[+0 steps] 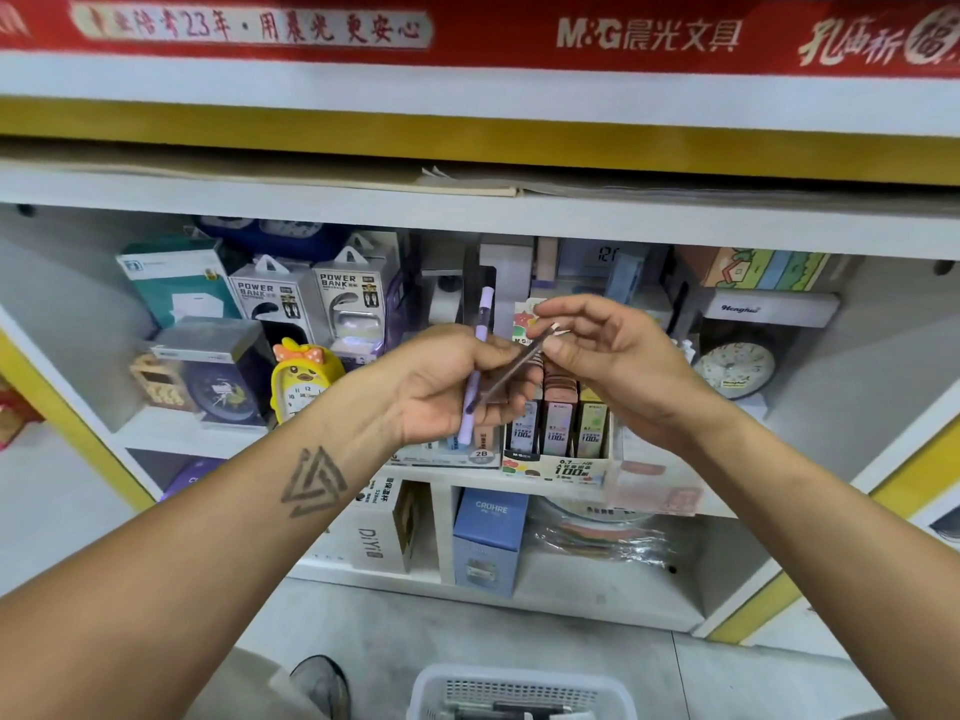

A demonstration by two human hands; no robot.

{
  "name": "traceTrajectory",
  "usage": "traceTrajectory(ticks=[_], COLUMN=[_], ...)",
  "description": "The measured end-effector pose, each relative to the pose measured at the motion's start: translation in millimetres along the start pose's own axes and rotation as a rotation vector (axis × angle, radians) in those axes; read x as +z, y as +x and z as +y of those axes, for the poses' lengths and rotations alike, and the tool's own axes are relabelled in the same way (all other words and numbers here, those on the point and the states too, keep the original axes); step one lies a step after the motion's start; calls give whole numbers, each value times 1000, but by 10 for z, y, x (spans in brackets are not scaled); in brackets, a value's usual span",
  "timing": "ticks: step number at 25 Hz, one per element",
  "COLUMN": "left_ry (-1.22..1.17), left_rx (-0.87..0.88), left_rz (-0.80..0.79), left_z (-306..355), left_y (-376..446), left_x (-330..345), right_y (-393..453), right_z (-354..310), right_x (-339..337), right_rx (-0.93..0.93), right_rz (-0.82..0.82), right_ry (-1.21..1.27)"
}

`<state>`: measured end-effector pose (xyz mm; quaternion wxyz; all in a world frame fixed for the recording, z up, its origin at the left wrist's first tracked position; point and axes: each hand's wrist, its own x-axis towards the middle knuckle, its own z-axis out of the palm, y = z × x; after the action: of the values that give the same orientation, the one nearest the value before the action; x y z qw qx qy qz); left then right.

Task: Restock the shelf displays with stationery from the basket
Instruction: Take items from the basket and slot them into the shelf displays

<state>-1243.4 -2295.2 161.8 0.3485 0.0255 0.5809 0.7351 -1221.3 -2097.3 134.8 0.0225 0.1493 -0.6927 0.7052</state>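
My left hand [441, 387] is closed around an upright lilac pen [483, 324], whose tip pokes out above the fist. A dark brown pen [511, 371] lies slanted across that same fist. My right hand [613, 350] pinches the brown pen's upper end between thumb and fingers. Both hands hover in front of the pencil-lead display box [558, 433] on the middle shelf. The white basket [519, 693] sits on the floor at the bottom edge, with some pens inside it.
The shelf holds power bank boxes [311, 298], a yellow duck clock [301, 381], a round white clock [735, 368] and a blue box [488, 537] below. A red banner [467, 28] runs overhead. A grey shoe [322, 683] stands left of the basket.
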Motion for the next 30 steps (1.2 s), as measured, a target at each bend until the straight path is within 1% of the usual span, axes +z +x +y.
traceTrajectory(ticks=[1,3,5,7,8,10,14,16,18,20,22,25,27,30], left_ry=[49,208,323,361,349,319,218,161,135,133,128,118,120,159], left_rx=[-2,15,36,45,40,27,-25,-18,12,47,90,135,137,144], left_rz=[38,196,332,382,378,342,235,187,164,152,142,88,24,-64], left_z=[0,-14,-27,-28,-24,-17,7,13,8,-3,-16,-48,-78,-162], left_y=[-1,5,19,27,26,23,-16,-38,-37,-20,12,92,157,269], left_x=[-14,-61,-128,-169,-165,-132,-100,-105,-94,-57,3,124,244,467], right_y=[-8,-19,-28,-33,-33,-37,-51,-61,-72,-70,-75,-111,-179,-285], right_z=[-36,-107,-130,-84,-48,5,134,178,186,167,121,1,-104,-244], right_x=[-37,-109,-148,-134,-99,-7,106,127,129,96,58,-39,-145,-347], right_rx=[-10,-39,-63,-86,-93,-118,-170,-190,-224,-227,-159,6,58,59], right_rz=[24,75,137,171,170,148,47,8,3,55,157,286,325,358], right_ry=[10,-84,-289,-564,-685,-846,-1007,-1109,-1153,-1138,-1015,-596,-350,-154])
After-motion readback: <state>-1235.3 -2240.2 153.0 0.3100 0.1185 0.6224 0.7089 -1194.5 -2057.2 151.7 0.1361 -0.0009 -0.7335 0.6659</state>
